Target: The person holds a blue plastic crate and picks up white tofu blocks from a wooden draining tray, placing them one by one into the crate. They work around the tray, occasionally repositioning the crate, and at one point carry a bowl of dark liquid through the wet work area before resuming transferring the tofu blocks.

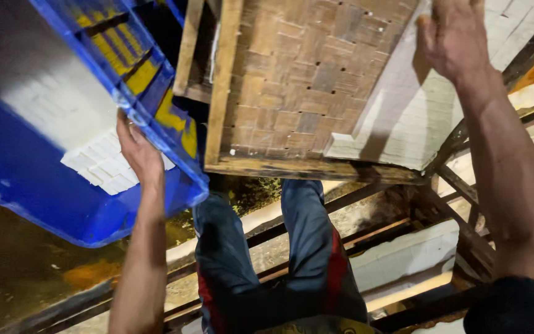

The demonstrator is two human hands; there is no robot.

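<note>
My left hand [136, 151] grips the rim of a big blue plastic crate [38, 179] that is tilted, with a sheet of small white cut cubes [103, 164] sliding in it. My right hand [455, 37] rests flat, fingers spread, on the upper edge of a wooden-framed tray with a woven bamboo bottom [298, 80]. A white slab scored into small squares [415, 111] lies on the tray's right part, under my right hand.
Below are my legs in blue trousers [267, 247] and a rack of dark wooden slats [440, 204] with pale slabs beneath. A wet brownish floor [26, 272] lies at the lower left.
</note>
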